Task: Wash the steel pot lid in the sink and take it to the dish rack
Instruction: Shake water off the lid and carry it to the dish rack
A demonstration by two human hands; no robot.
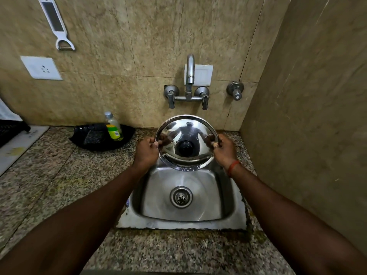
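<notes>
The round steel pot lid (186, 133) with a black knob at its centre is held tilted towards me above the back of the steel sink (206, 197). My left hand (147, 149) grips its left rim and my right hand (224, 149) grips its right rim. Droplets hang along the lid's lower edge. The tap (190, 70) stands on the wall above the lid, and no water runs from it. At the far left edge a dark dish rack (10, 132) shows only in part.
A black tray (93, 139) with a green-labelled soap bottle (114, 127) sits on the granite counter (49, 175) left of the sink. A wall (307, 116) closes in on the right. A white peeler (55, 22) and a socket (40, 67) are on the back wall.
</notes>
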